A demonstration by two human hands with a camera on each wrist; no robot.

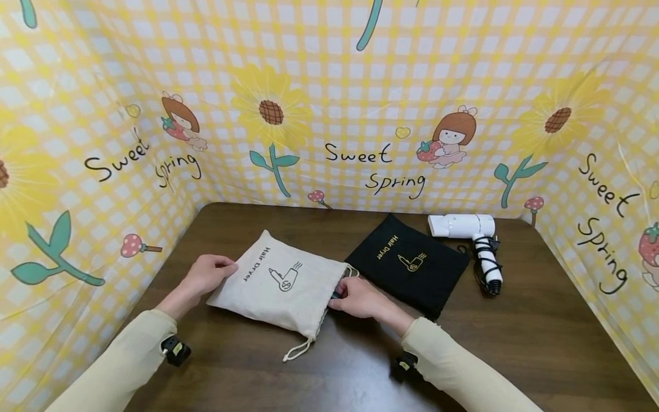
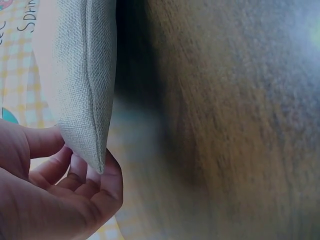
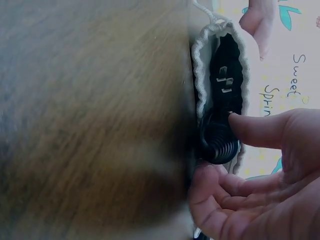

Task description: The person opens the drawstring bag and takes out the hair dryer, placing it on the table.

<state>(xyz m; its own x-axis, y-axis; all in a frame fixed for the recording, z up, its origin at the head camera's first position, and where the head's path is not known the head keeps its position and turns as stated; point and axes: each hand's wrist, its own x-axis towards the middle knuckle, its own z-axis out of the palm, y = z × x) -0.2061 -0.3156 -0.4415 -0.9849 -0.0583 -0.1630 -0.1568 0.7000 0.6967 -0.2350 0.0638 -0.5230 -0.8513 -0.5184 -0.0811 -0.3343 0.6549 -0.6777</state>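
A beige drawstring bag printed "Hair Dryer" lies on the table with its mouth to the right. My left hand holds the bag's closed left end. In the left wrist view, the thumb lies against the cloth and the fingers curl under the corner. At the bag's mouth, my right hand pinches a black coiled cord between thumb and fingers. Just inside the opening, metal plug prongs show in the right wrist view. Whatever lies deeper in the bag is hidden.
Behind the right hand, a black "Hair Dryer" bag lies flat. Beyond it rests a white hair dryer, black cord wound around its handle. Yellow checked cloth walls the brown table at the back and sides.
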